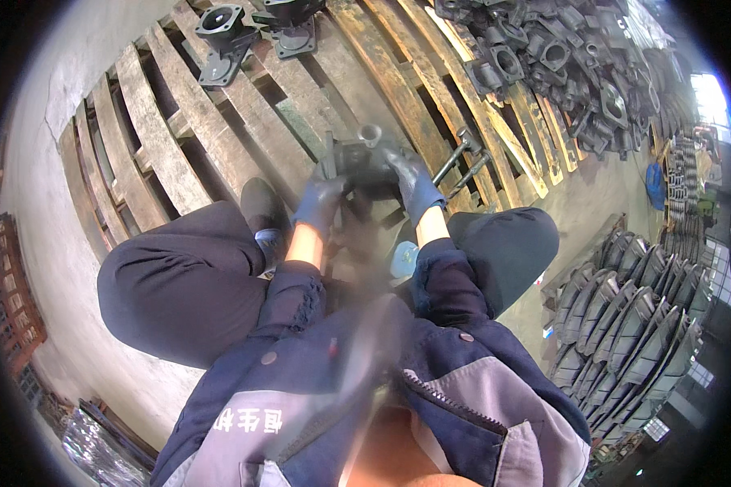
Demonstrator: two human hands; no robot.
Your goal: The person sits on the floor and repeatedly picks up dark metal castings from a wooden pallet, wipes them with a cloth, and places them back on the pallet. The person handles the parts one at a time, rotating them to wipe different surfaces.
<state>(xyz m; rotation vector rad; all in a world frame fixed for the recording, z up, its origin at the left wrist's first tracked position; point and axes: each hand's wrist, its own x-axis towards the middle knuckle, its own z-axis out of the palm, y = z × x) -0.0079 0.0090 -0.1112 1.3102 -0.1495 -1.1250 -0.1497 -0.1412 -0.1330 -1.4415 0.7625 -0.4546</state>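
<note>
Between my knees, over the near edge of a wooden pallet point(244, 122), I hold a dark cast metal part point(367, 169) with a round pipe stub on top. My left hand point(321, 193), in a blue and black glove, is closed on its left side. On the opposite side my right hand point(415, 180), gloved alike, grips it too. A blur over the middle of the view hides the part's lower side. Just right of my right hand, a hammer point(464, 141) lies on the slats beside a dark metal bar point(469, 174).
Two flanged castings point(223, 40) point(295, 36) stand at the pallet's far side. A large heap of dark castings point(556, 61) lies at the far right. Stacked curved dark metal parts point(617, 316) stand on the floor to my right.
</note>
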